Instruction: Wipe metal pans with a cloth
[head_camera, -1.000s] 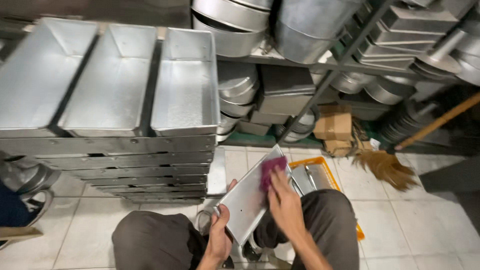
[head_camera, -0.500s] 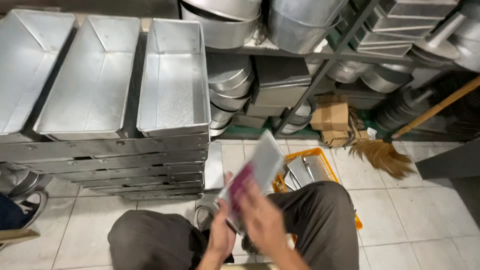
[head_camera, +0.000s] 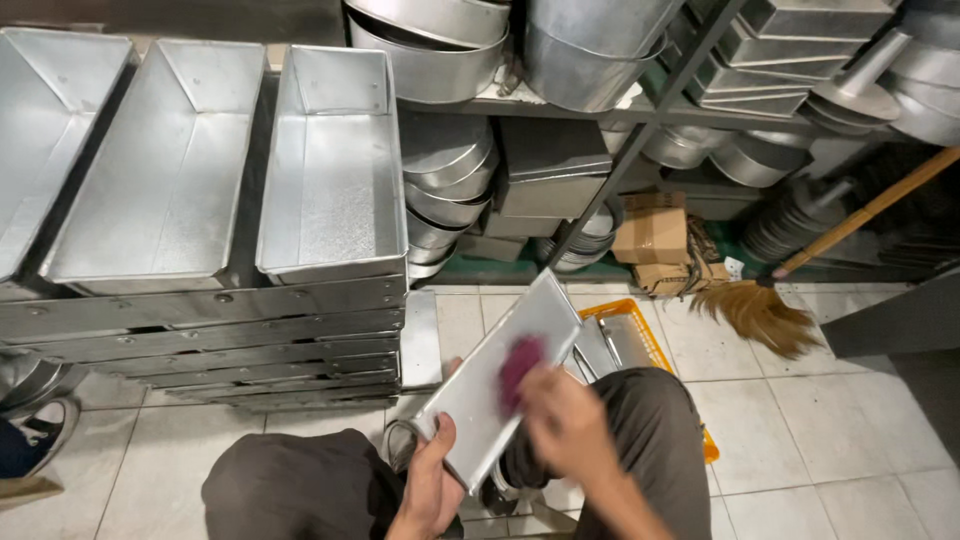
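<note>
Galvanised sheet-metal tray (head_camera: 500, 385), flat, rectangular, dull grey with a matte face, sits tilted over the person's lap between the knees, one short end low near the body, the other raised toward the shelving. Left hand (head_camera: 432, 487) grips the tray's lower left edge, thumb on the top face, fingers wrapped under. Right hand (head_camera: 562, 425) is motion-blurred, pressed on the tray face over a magenta scrub pad (head_camera: 520, 362), small, fuzzy, roundish; fingers bent down onto the pad, exact finger hold cannot be told through the blur. Dark grey trousers (head_camera: 300, 490), soft cloth, cover both knees at the bottom edge.

Orange plastic crate (head_camera: 650, 335), lattice-walled, lies on the pale tiled floor (head_camera: 830, 400) just behind the right knee, with more flat metal pieces in it. Left of the tray, a stack of long loaf pans (head_camera: 330, 170), rectangular, sloped walls, riveted rims, stippled shiny bottoms, rises from the floor; three open pans top it side by side. Round metal basins (head_camera: 440, 180), nested, smooth and curved, fill the dark steel shelf rack (head_camera: 640, 130) behind, with deeper round tubs above. Square tins (head_camera: 800, 50) are stacked at the top right corner. Brown cardboard box (head_camera: 650, 235) sits under the rack on the floor. Straw broom (head_camera: 760, 310) with a wooden handle leans at the right, bristles splayed on the tiles. Dark shoe (head_camera: 30, 445) shows at the left edge.
</note>
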